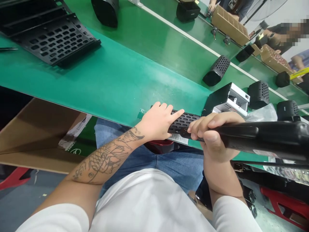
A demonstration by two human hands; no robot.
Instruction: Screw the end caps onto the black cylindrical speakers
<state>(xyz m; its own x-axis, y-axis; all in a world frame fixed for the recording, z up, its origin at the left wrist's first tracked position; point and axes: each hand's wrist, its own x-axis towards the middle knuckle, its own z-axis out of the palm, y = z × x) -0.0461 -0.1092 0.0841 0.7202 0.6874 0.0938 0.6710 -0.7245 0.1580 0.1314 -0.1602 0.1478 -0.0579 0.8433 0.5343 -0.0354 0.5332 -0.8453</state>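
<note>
Left hand (158, 120) lies flat on the perforated grille (184, 120); right hand (214, 133) grasps the black panel (265, 138). White box (235, 98) stands just beyond.

Black perforated grille panel (183, 120) — long, narrow, slotted with rows of small oblong holes; lying flat at near edge of green worktop, partly hidden. Black elongated housing (265, 138) — smooth, glossy, held roughly level, its left end touching the grille panel.

Blk perforated grille (183, 120), green bench (125, 83) (white shirt (149, 206), blue jeans (173, 162)).
</note>
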